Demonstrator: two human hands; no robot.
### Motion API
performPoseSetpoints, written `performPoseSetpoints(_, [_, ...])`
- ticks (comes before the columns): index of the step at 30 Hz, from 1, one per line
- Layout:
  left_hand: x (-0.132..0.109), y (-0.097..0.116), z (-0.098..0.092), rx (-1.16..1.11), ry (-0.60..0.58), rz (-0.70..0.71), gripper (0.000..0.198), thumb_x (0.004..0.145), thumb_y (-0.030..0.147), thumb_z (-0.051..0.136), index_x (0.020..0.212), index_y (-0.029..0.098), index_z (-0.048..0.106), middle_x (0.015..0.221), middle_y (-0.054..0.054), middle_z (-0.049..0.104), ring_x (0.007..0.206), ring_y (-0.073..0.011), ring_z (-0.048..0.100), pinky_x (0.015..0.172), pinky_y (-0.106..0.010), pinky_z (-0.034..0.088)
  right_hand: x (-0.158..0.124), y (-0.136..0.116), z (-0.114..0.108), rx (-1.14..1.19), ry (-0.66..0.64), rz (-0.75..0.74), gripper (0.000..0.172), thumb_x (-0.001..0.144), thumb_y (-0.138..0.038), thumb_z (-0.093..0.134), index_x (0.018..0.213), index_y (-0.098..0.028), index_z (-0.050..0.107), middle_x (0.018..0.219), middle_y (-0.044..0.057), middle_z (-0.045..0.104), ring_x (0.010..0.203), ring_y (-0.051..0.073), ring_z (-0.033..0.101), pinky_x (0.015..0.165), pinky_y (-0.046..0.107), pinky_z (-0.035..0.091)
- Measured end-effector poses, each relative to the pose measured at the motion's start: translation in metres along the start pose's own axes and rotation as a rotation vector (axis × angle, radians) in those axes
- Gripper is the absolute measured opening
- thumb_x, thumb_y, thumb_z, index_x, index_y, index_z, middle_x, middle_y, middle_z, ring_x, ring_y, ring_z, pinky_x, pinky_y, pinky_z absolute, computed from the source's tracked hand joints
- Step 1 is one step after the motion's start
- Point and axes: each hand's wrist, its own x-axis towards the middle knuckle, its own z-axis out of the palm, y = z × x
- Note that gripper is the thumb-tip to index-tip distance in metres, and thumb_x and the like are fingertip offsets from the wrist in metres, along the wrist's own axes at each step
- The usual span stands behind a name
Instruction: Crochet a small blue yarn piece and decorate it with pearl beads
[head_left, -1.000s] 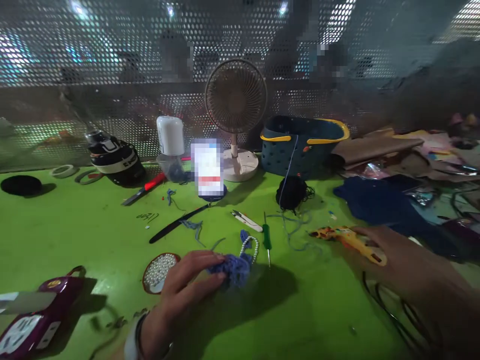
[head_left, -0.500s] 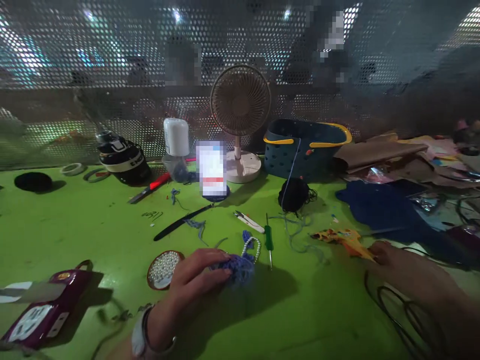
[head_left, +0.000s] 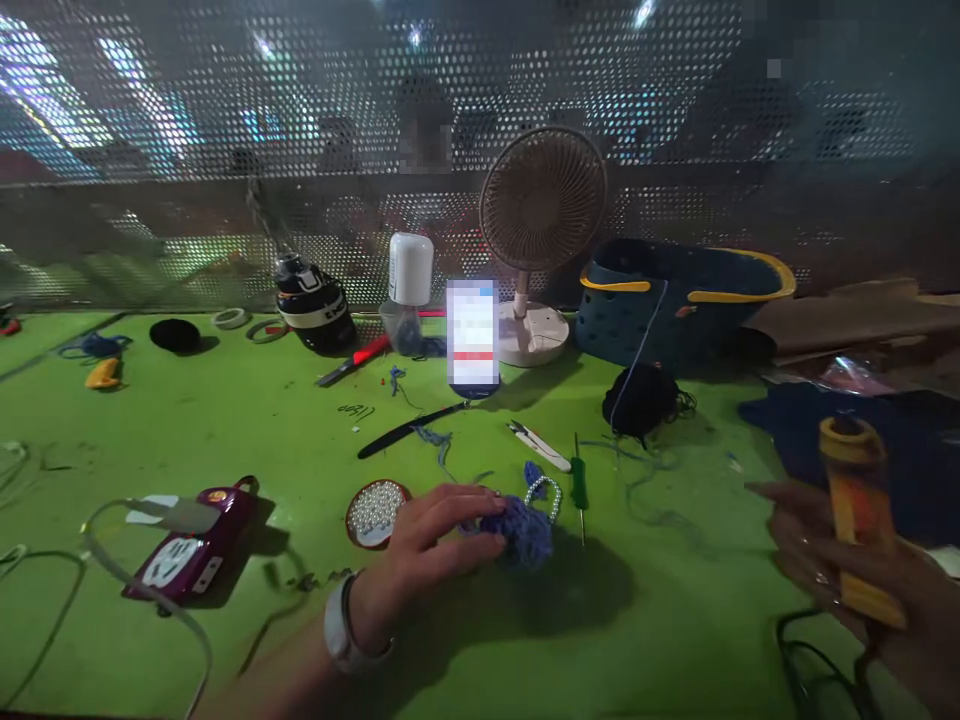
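Note:
Near the middle of the green table, my left hand has its fingers and thumb closed on a blue-purple crocheted piece. A loop of white beads lies against the far side of that piece. At the right, my right hand is wrapped round a yellow-orange hot glue gun, which is raised above the table and slightly blurred. A round dish of white beads sits just left of my left hand. A green-handled tool and white snips lie beyond the crocheted piece.
A fan, a phone and a dark basket stand at the back. Black yarn lies before the basket. A maroon device with a cable is at left. Dark cloth lies at right.
My right hand has taken the glue gun up off the table at the right. My left hand stays on the crocheted piece. The whole view has turned left.

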Motion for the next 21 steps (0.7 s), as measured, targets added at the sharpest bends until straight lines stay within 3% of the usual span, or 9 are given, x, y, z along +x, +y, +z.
performPoseSetpoints(2, [-0.003,0.000,0.000,0.018,-0.005,-0.008,0.019,0.091,0.012,0.055,0.107,0.018,0.062,0.115,-0.009,0.065,0.109,-0.0206,0.060,0.084,-0.037,0.057,-0.002,-0.004,0.010,0.080,-0.084,0.052,0.036,0.063,-0.037,0.074,0.097,-0.027,0.067,0.073,0.003,0.057,0.058,0.019,0.058,0.047,0.027,0.052])
performPoseSetpoints(4, [-0.003,0.002,-0.002,0.051,-0.017,-0.027,0.019,0.091,0.011,0.055,0.106,0.018,0.062,0.114,-0.009,0.065,0.110,-0.0202,0.060,0.085,-0.037,0.057,-0.004,-0.009,0.021,0.130,-0.115,0.087,0.029,0.069,-0.037,0.073,0.097,-0.028,0.068,0.097,0.009,0.065,0.084,0.027,0.065,0.065,0.030,0.058])
performPoseSetpoints(6, [-0.001,0.004,-0.005,0.082,-0.043,-0.052,0.019,0.090,0.012,0.056,0.106,0.018,0.063,0.113,-0.009,0.065,0.110,-0.0203,0.059,0.086,-0.036,0.056,-0.006,-0.016,0.034,0.171,-0.211,0.114,0.032,0.067,-0.039,0.075,0.097,-0.028,0.070,0.112,0.012,0.065,0.099,0.033,0.064,0.076,0.035,0.058])
performPoseSetpoints(8, [0.001,0.005,-0.006,0.103,-0.054,-0.067,0.018,0.089,0.012,0.057,0.106,0.018,0.063,0.113,-0.009,0.066,0.110,-0.0205,0.059,0.086,-0.036,0.056,-0.009,-0.024,0.046,0.230,-0.351,0.130,0.039,0.063,-0.041,0.077,0.098,-0.027,0.071,0.103,0.012,0.068,0.091,0.033,0.066,0.072,0.038,0.059])
performPoseSetpoints(11, [0.003,0.003,-0.007,0.091,-0.045,-0.066,0.017,0.090,0.014,0.057,0.105,0.017,0.063,0.113,-0.010,0.065,0.109,-0.0206,0.060,0.086,-0.036,0.056,-0.012,-0.039,0.064,0.326,-0.526,0.151,0.043,0.059,-0.041,0.081,0.097,-0.026,0.071,0.083,0.007,0.069,0.065,0.023,0.065,0.058,0.034,0.057])
performPoseSetpoints(17, [0.001,-0.002,-0.006,0.037,-0.031,-0.065,0.018,0.089,0.013,0.058,0.106,0.014,0.063,0.116,-0.012,0.062,0.109,-0.0211,0.058,0.086,-0.036,0.056,-0.011,-0.061,0.093,0.388,-0.485,0.196,0.027,0.063,-0.037,0.081,0.084,-0.024,0.069,0.078,0.004,0.070,0.062,0.017,0.062,0.054,0.026,0.053])
performPoseSetpoints(21, [0.002,-0.002,-0.006,0.056,0.005,-0.072,0.020,0.090,0.013,0.056,0.109,0.015,0.062,0.114,-0.011,0.062,0.109,-0.0209,0.058,0.085,-0.036,0.056,-0.014,-0.068,0.111,0.342,-0.585,0.130,0.025,0.063,-0.029,0.083,0.083,-0.025,0.069,0.085,0.002,0.070,0.062,0.012,0.061,0.047,0.017,0.046])
